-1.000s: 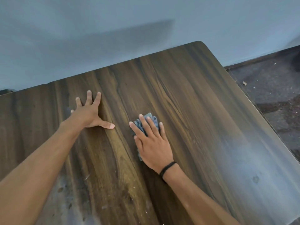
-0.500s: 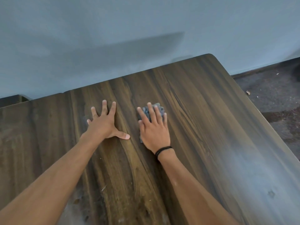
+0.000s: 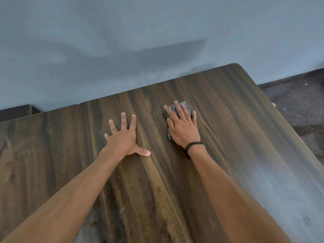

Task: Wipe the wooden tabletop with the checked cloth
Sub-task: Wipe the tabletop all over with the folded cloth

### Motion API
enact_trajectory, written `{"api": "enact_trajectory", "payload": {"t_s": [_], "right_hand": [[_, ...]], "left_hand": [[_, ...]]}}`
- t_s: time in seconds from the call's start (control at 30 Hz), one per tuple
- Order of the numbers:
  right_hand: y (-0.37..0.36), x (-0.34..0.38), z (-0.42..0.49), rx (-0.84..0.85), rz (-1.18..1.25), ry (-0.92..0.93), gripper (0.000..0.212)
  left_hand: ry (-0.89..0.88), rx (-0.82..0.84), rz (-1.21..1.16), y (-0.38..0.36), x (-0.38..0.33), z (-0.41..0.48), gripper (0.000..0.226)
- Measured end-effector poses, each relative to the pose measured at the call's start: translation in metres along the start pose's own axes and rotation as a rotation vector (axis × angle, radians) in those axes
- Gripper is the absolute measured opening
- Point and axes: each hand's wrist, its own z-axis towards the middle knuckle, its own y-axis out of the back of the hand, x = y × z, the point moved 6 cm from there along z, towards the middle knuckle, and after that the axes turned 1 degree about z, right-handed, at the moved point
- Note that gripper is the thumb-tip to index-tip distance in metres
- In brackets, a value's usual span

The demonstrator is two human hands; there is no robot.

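Note:
The dark wooden tabletop (image 3: 236,130) fills the lower part of the head view. My right hand (image 3: 182,127) lies flat with straight fingers on the grey-blue checked cloth (image 3: 185,104), pressing it onto the wood towards the table's far edge. Most of the cloth is hidden under the palm; only its far end and a strip by the thumb (image 3: 168,135) show. My left hand (image 3: 123,137) rests flat on the bare wood to the left of the cloth, fingers spread, thumb out to the right, holding nothing.
A grey-blue wall (image 3: 157,41) stands right behind the table's far edge. The table's rounded far right corner (image 3: 237,65) gives onto a dark floor (image 3: 298,102). Dusty smears and specks (image 3: 121,210) mark the near wood. A dark object (image 3: 19,111) shows at far left.
My right hand has pushed the cloth away from me, towards the far edge. The left hand stays flat on the wood. The view has tilted up, showing more wall.

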Motion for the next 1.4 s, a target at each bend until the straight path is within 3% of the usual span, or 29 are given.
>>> {"api": "enact_trajectory", "payload": {"t_s": [0.07,0.13,0.2,0.33,0.47,0.63,0.77,0.93,1.1,1.23,1.4], "right_hand": [[-0.003,0.019,0.009,-0.011,0.016,-0.016,0.052],[-0.017,0.037,-0.005,0.003,-0.015,0.144,0.052],[-0.019,0.025,-0.017,0.011,-0.036,0.187,0.052],[-0.009,0.030,0.032,-0.026,0.026,-0.024,0.052],[-0.023,0.043,0.029,0.024,-0.028,0.199,0.051],[-0.002,0.034,0.082,-0.002,0.055,-0.033,0.052],[-0.020,0.053,0.066,0.069,-0.021,0.242,0.052],[0.003,0.033,0.109,-0.022,0.059,-0.062,0.052],[-0.013,0.040,0.083,0.030,-0.010,0.196,0.051],[-0.003,0.038,0.107,0.002,0.043,-0.028,0.053],[-0.016,0.049,0.082,0.076,-0.026,0.254,0.051]], "left_hand": [[-0.003,0.009,-0.010,0.001,-0.002,-0.004,0.147],[0.005,0.003,-0.005,0.001,-0.005,-0.007,0.147],[0.007,0.006,0.003,0.002,-0.007,-0.009,0.146],[0.006,0.037,-0.008,0.005,-0.007,-0.009,0.146],[-0.002,0.039,-0.003,0.004,-0.009,-0.011,0.146],[-0.004,0.063,-0.013,0.007,-0.008,-0.011,0.146],[-0.004,0.071,-0.009,0.006,-0.010,-0.013,0.146],[-0.007,0.066,-0.017,0.009,-0.008,-0.011,0.145],[-0.016,0.074,-0.008,0.005,-0.009,-0.011,0.147],[-0.004,0.073,-0.012,0.007,-0.007,-0.011,0.146],[-0.021,0.077,-0.009,0.006,-0.010,-0.010,0.147]]}}
